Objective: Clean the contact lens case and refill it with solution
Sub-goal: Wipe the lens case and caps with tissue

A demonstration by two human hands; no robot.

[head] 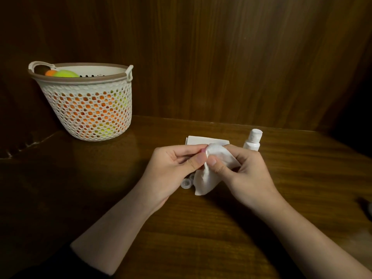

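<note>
Both hands meet above the wooden table. My left hand (171, 166) pinches the contact lens case (203, 151), of which only a small pink edge shows between its fingertips. My right hand (243, 174) grips a white tissue (209, 174) wrapped over the case, thumb pressing it; the tissue's tail hangs down. Two clear round caps (186, 183) lie on the table below my left hand, one partly hidden by the tissue. A white solution bottle (253, 140) with its cap on stands just behind my right hand.
A folded white tissue stack (201, 140) lies behind the hands. A white perforated basket (88, 101) holding orange and green things stands at the back left. A wooden wall rises behind the table (201, 228). A dark object (366, 206) sits at the right edge.
</note>
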